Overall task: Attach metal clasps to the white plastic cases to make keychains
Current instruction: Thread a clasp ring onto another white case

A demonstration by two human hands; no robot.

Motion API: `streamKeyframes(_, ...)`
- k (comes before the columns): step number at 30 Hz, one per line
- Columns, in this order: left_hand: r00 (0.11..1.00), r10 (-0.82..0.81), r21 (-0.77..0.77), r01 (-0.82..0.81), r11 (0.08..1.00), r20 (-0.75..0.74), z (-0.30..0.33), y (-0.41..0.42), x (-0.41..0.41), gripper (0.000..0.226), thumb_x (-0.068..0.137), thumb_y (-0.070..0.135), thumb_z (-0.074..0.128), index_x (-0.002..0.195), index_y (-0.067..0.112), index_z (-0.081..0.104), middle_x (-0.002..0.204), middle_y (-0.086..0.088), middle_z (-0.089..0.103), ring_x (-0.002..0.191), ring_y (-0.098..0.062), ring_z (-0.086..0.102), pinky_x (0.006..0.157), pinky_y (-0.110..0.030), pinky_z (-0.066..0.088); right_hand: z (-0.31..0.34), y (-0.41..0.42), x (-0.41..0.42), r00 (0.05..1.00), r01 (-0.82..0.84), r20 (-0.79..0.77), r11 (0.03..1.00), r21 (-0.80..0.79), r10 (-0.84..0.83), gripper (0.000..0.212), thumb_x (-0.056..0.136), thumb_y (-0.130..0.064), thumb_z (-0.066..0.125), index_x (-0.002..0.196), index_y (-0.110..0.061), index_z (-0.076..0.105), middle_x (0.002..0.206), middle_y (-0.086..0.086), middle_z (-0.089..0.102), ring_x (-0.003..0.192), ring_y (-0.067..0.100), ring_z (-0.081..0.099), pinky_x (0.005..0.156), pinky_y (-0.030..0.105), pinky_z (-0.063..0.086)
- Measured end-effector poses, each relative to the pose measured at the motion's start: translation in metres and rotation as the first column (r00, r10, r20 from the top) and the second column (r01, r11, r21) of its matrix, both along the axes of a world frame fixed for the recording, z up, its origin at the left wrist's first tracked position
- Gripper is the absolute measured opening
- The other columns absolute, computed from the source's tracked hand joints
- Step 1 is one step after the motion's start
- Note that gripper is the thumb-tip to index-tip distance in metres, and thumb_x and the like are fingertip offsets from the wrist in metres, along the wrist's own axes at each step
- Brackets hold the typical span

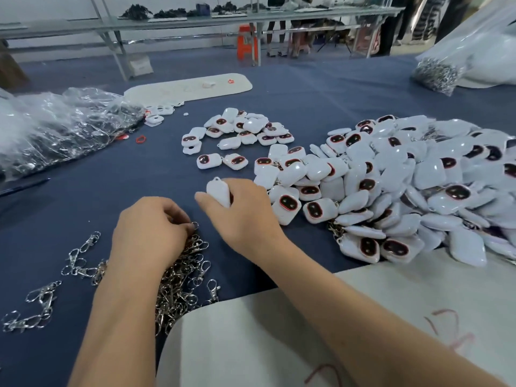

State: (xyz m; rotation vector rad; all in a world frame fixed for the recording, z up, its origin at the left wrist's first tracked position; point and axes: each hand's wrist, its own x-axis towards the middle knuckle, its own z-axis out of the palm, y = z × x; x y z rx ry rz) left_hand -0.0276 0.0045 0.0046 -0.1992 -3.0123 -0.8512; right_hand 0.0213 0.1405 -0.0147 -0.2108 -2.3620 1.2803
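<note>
White plastic was held in the right hand (245,216): one case (219,192) was gripped between thumb and curled fingers, its blank back turned up and its small loop pointed away toward twelve o'clock, clear of the fingers. That hold was judged deliberate, since the loop was left exposed for a clasp to be hooked through it.

The left hand (148,233) was laid over the heap of metal clasps (181,280), with a single clasp (194,225) pinched at the fingertips so that its ring stuck out at about three o'clock of the hand. The ring was thus set just beside the right hand, at roughly seven o'clock of the held case, near it but not touching.

The heap of clasps was kept close in front of the body, and a few loose ones (42,300) were scattered at nine o'clock of it. Loose cases (243,132) were spread at twelve o'clock of the hands, while a large pile of cases (418,191) was banked at three o'clock; clasps showed at that pile's near edge, so it was judged to be the finished side. The dark blue cloth (83,196) was spread beneath everything.
</note>
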Motion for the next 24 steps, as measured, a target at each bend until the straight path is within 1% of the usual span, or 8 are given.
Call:
streamKeyframes(2, 1.000, 0.018, 0.070, -0.017, 0.997, -0.009, -0.001, 0.001, 0.001, 0.021, 0.078, 0.023, 0.087, 0.066, 0.027, 0.070, 0.069, 0.012, 0.065, 0.070, -0.005, 0.056, 0.056, -0.025, 0.034, -0.004, 0.007, 0.007, 1.000, -0.022, 0.016, 1.000, -0.001, 0.022, 0.053, 0.100, -0.030, 0.063, 0.059, -0.014, 0.034, 0.054, 0.001, 0.036, 0.056, 0.017, 0.034, 0.056, 0.039, 0.030)
streamKeyframes(5, 0.998, 0.040, 0.157, -0.033, 0.987, -0.041, -0.004, 0.005, 0.001, 0.020, 0.079, 0.021, 0.085, 0.065, 0.024, 0.070, 0.067, 0.012, 0.067, 0.069, -0.007, 0.059, 0.057, -0.025, 0.036, -0.013, 0.019, 0.016, 0.997, -0.072, 0.035, 0.994, -0.080, 0.075, 0.021, 0.102, -0.013, 0.056, 0.084, -0.009, 0.066, 0.069, -0.003, 0.059, 0.066, 0.020, 0.058, 0.063, 0.035, 0.049)
streamKeyframes(7, 0.995, 0.054, 0.225, -0.035, 0.974, -0.079, -0.005, 0.008, 0.000, 0.020, 0.082, 0.021, 0.082, 0.067, 0.024, 0.070, 0.069, 0.011, 0.068, 0.072, -0.009, 0.061, 0.061, -0.028, 0.040, -0.013, 0.023, 0.019, 0.993, -0.106, 0.028, 0.974, -0.200, 0.114, 0.035, 0.099, 0.004, 0.046, 0.118, -0.013, 0.070, 0.092, -0.003, 0.070, 0.076, 0.025, 0.065, 0.061, 0.028, 0.052)
streamKeyframes(10, 0.998, 0.009, 0.410, 0.019, 0.912, -0.065, -0.007, 0.012, -0.003, 0.018, 0.086, 0.020, 0.079, 0.071, 0.022, 0.069, 0.069, 0.005, 0.071, 0.074, -0.018, 0.068, 0.070, -0.036, 0.050, -0.010, 0.024, 0.021, 0.989, -0.148, -0.041, 0.957, -0.248, 0.142, 0.040, 0.100, 0.002, 0.052, 0.130, -0.019, 0.068, 0.099, 0.000, 0.074, 0.077, 0.027, 0.061, 0.066, 0.032, 0.050)
streamKeyframes(12, 0.995, -0.102, 0.545, 0.084, 0.834, 0.003, -0.007, 0.016, 0.000, 0.017, 0.088, 0.015, 0.078, 0.074, 0.020, 0.070, 0.069, -0.001, 0.073, 0.068, -0.017, 0.071, 0.069, -0.036, 0.055, -0.011, 0.025, 0.020, 0.988, -0.152, -0.057, 0.951, -0.268, 0.142, 0.028, 0.102, -0.014, 0.063, 0.129, -0.019, 0.070, 0.097, 0.000, 0.075, 0.085, 0.016, 0.065, 0.079, 0.024, 0.052)
streamKeyframes(16, 0.969, -0.238, 0.676, 0.134, 0.724, 0.064, -0.009, 0.022, 0.007, 0.017, 0.085, 0.008, 0.080, 0.074, 0.019, 0.073, 0.066, -0.009, 0.071, 0.059, -0.013, 0.066, 0.059, -0.023, 0.054, -0.014, 0.029, 0.019, 0.991, -0.135, -0.064, 0.943, -0.303, 0.122, 0.014, 0.097, -0.016, 0.072, 0.107, -0.008, 0.078, 0.098, 0.002, 0.078, 0.097, 0.015, 0.073, 0.096, 0.039, 0.055)
streamKeyframes(20, 0.966, -0.237, 0.721, 0.092, 0.687, 0.102, -0.009, 0.025, 0.008, 0.016, 0.085, 0.004, 0.078, 0.076, 0.017, 0.074, 0.068, -0.009, 0.073, 0.058, -0.012, 0.062, 0.066, -0.031, 0.053, -0.016, 0.033, 0.017, 0.988, -0.140, -0.107, 0.934, -0.328, 0.111, 0.004, 0.092, -0.015, 0.077, 0.092, -0.012, 0.080, 0.083, -0.008, 0.078, 0.080, 0.005, 0.072, 0.078, 0.028, 0.058)
streamKeyframes(24, 0.949, -0.262, 0.754, 0.042, 0.656, 0.175, -0.010, 0.023, 0.009, 0.010, 0.084, 0.006, 0.079, 0.080, 0.015, 0.076, 0.071, -0.006, 0.072, 0.065, -0.013, 0.064, 0.076, -0.035, 0.053, -0.018, 0.035, 0.014, 0.997, -0.077, -0.040, 0.912, -0.404, 0.066, 0.017, 0.094, -0.016, 0.073, 0.079, -0.023, 0.074, 0.056, -0.021, 0.062, 0.053, -0.001, 0.055, 0.054, 0.013, 0.043)
